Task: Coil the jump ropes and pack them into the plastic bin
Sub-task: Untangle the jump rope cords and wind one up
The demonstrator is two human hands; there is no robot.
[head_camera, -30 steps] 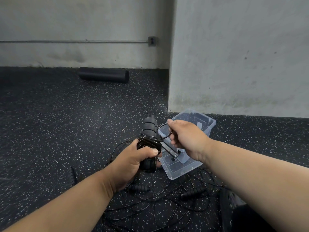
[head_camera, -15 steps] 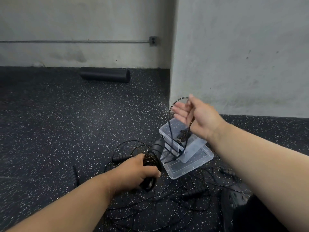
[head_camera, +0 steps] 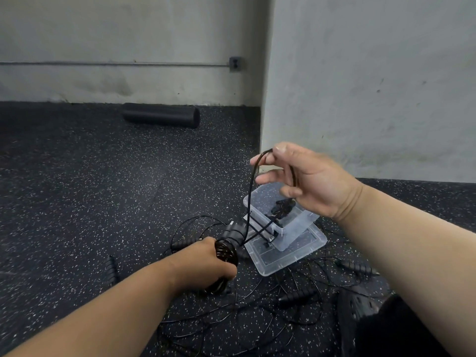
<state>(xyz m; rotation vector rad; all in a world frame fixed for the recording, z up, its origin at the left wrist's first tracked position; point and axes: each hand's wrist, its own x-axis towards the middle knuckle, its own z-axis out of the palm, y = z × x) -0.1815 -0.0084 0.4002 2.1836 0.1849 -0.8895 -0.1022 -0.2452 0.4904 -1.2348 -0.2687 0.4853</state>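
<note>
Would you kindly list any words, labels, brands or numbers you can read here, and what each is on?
None can be read. The plastic bin, its lid, the jump rope handles, the foam roller and the wall box show no legible text.

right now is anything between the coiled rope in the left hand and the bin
Nothing solid is in the way. The left hand grips the coiled rope just beside the plastic bin, whose top is open. Only the rope's own loose end stretches across the gap, up to the right hand.
</note>
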